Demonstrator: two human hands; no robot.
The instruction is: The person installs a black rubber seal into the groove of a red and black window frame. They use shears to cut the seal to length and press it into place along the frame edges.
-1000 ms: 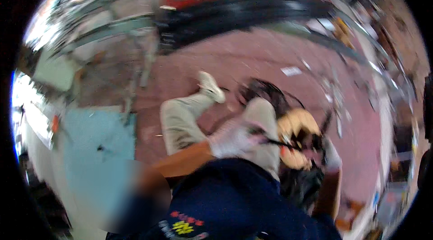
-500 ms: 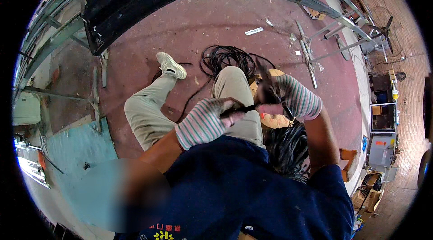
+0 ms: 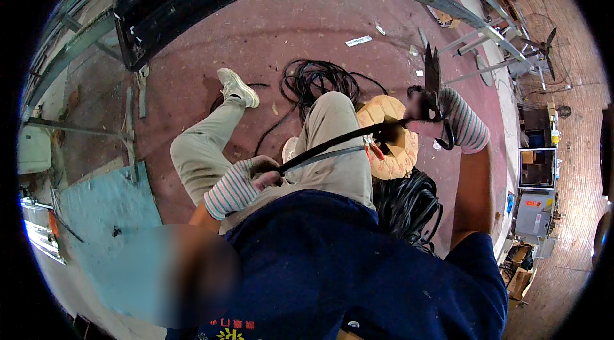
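Soft light covers the floor [image 3: 307, 27], with glare far left, lower-left blur and bowed edges.

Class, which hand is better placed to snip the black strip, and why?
Probably the right: the right hand already has the scissors, blades pointing away from the body, while the left hand is occupied holding the black strip.

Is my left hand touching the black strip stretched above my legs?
Touching. The head view shows your left hand closed around the black strip, no gap showing between them.
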